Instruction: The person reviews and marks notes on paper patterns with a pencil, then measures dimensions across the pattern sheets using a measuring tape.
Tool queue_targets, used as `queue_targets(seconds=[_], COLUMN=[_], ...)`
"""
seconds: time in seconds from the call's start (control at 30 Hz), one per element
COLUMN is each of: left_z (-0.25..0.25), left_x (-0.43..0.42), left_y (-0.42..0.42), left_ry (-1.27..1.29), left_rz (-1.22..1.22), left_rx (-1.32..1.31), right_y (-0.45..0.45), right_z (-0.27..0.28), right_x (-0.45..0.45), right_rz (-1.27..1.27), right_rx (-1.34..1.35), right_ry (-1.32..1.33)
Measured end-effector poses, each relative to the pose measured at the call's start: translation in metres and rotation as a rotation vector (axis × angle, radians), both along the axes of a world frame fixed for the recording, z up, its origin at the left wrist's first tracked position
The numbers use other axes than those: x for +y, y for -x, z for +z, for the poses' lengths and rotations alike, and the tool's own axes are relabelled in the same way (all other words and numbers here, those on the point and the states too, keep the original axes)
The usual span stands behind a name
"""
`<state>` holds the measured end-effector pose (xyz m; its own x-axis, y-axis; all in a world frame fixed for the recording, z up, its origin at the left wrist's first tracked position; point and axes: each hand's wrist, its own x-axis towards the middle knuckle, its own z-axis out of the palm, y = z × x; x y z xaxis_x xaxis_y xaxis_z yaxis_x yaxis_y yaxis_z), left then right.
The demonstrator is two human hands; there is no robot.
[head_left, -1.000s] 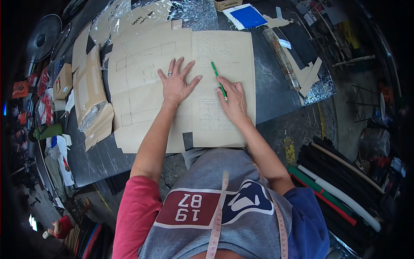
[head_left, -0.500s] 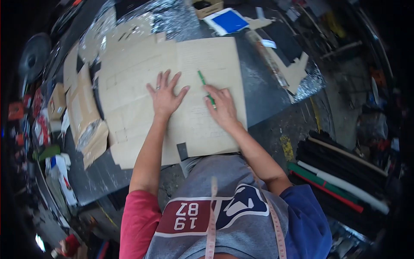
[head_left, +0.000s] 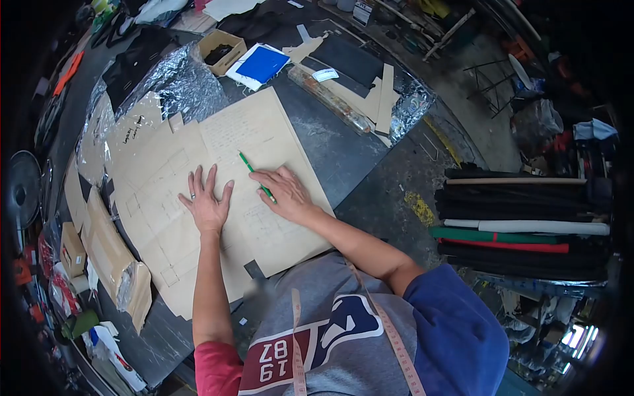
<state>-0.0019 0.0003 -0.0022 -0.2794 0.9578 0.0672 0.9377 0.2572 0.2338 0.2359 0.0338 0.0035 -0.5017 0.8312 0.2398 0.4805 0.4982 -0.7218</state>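
Observation:
A large sheet of brown pattern paper (head_left: 231, 125) with pencilled lines and writing lies over the dark tabletop. My left hand (head_left: 210, 206) rests flat on it with the fingers spread, a ring on one finger. To its right, my right hand (head_left: 288, 196) is closed around a green pencil (head_left: 245, 160), whose tip points up and left, away from me. The hand lies on the paper; whether the pencil tip touches it I cannot tell. A small dark patch (head_left: 253, 269) shows at the paper's near edge. A measuring tape (head_left: 398, 346) hangs round my neck.
A wrapped cardboard package (head_left: 109, 237) lies left of the paper. At the back are an open box (head_left: 220, 53), a blue swatch (head_left: 263, 64), clear plastic wrap (head_left: 188, 82) and card strips (head_left: 385, 99). Fabric rolls (head_left: 522, 228) are stacked at the right, beyond the table edge.
The view has turned, so the table and paper appear rotated and shifted left. Both hands are still on the paper in much the same places, with the pencil still in my right hand.

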Motion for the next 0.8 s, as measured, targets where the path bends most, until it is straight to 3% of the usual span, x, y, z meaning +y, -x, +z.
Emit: queue_targets(seconds=[0.8], left_z=[-0.0011], left_x=[0.0012], left_y=[0.0015], left_ry=[0.029], left_rz=[0.007], left_rx=[0.01], right_y=[0.001], right_z=[-0.0043], right_x=[0.0001], right_rz=[0.006], right_rx=[0.0], right_ry=[-0.022])
